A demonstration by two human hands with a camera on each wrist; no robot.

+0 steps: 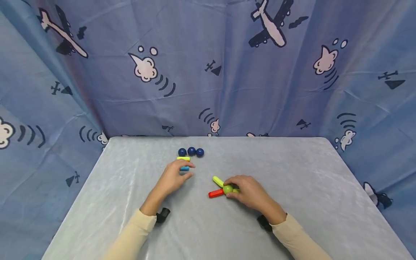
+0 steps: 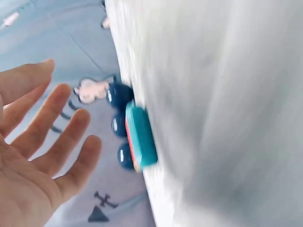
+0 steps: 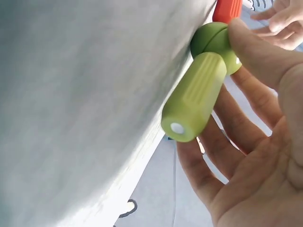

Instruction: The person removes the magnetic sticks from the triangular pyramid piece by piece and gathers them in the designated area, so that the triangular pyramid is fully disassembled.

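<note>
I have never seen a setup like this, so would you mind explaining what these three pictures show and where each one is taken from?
No machine here: a person works with two bare hands. The wide picture comes from a camera on the head, looking down at a grey table with blue cloth behind. The other two come from cameras strapped to each wrist, so the table looks tilted.

On the table lie three dark blue balls, a yellow stick and a teal stick. The left hand hovers by the teal stick with relaxed fingers, holding nothing. The right hand has its grip on a green ball, thumb pressed on it; a green stick and a red stick stick out from that ball.
</note>
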